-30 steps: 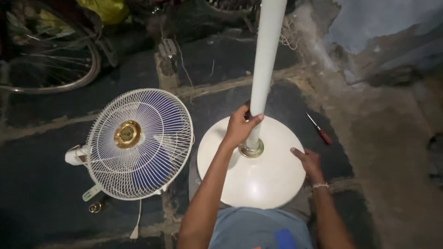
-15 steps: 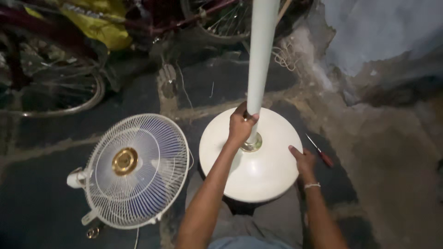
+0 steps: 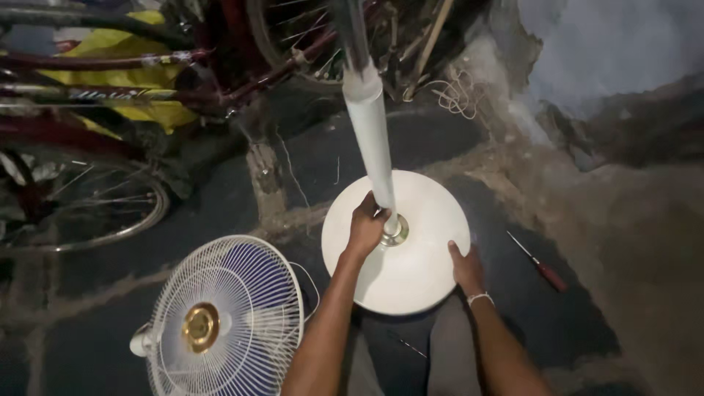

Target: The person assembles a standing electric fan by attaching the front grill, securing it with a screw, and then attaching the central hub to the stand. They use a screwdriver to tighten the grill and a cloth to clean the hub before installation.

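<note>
Left hand [image 3: 364,226] grips smooth white pole [image 3: 372,147].

The round fan base [image 3: 411,264] sits on the floor [image 3: 587,242] just ahead of the person, with the pole [image 3: 370,139] rising from its middle toward twelve o'clock. The left hand [image 3: 365,227] wraps the pole just above the base, and the right hand [image 3: 464,268] rests on the base's rim at four o'clock. The fan head [image 3: 227,319] lies on the floor at eight o'clock from the base, the screwdriver [image 3: 541,264] at three o'clock, and the bicycle [image 3: 110,95] beyond at ten o'clock.
</note>
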